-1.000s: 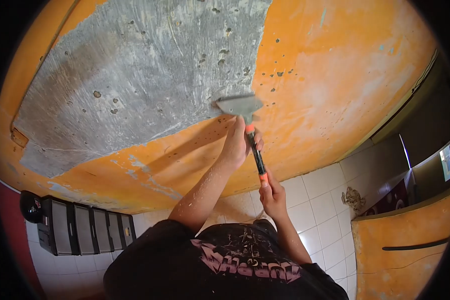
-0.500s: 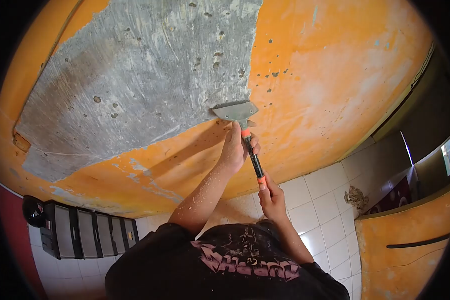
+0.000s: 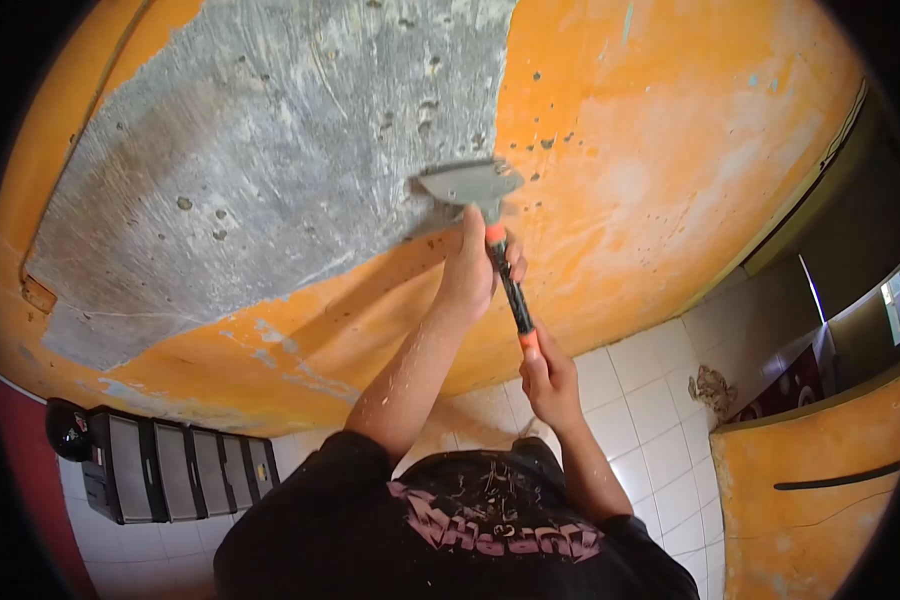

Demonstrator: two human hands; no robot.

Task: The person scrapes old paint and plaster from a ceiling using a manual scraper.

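Note:
A long-handled wall scraper [image 3: 470,183] with a wide metal blade lies against the wall, its blade over the edge between bare grey plaster [image 3: 270,160] and orange paint [image 3: 650,180]. My left hand [image 3: 472,270] wraps round the upper handle just below the blade, with the thumb pointing up along the neck. Lower down, my right hand [image 3: 548,378] is closed on the orange end of the black handle. Pale flecks of paint dust cling to my left forearm. The blade's edge is slightly blurred.
A black drawer unit [image 3: 185,465] stands on the floor at lower left, with a black helmet [image 3: 68,430] on it. White tiles [image 3: 610,420] cover the floor. A crumpled brown bundle [image 3: 711,390] lies at right, near a low orange wall [image 3: 810,525].
Both hands and the scraper have moved up the wall, the blade sliding higher along the boundary of plaster and paint. The grip of both hands is the same.

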